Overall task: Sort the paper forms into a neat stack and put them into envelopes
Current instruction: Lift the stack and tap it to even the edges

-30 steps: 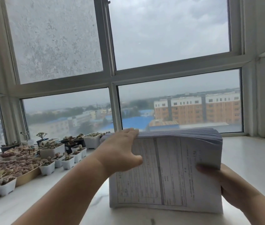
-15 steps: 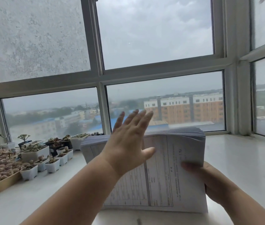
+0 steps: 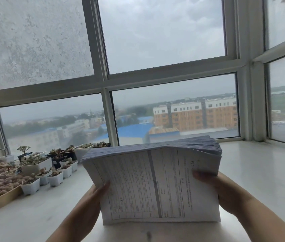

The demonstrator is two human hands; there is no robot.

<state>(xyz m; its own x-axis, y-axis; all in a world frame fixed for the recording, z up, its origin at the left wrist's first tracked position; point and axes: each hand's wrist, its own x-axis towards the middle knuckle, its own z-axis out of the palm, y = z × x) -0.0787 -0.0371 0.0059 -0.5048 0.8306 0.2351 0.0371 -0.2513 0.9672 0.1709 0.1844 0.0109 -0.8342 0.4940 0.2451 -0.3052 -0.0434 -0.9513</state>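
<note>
Rain-grey windows back a white sill (image 3: 260, 172) where the stack of forms (image 3: 155, 180) stands on edge, left hand (image 3: 94, 194) and right hand (image 3: 222, 191) gripping its opposite sides, equally near.

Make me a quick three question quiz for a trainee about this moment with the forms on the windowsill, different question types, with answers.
1. True or false: only the right hand holds the stack of forms.
2. Which way does the stack stand? A) flat on the sill B) upright on its bottom edge
3. Fill in: the small white plant pots sit to the ____ of the stack.

Key:
1. False; the left hand grips the other side.
2. B; it rests on the white sill.
3. Left.
</note>
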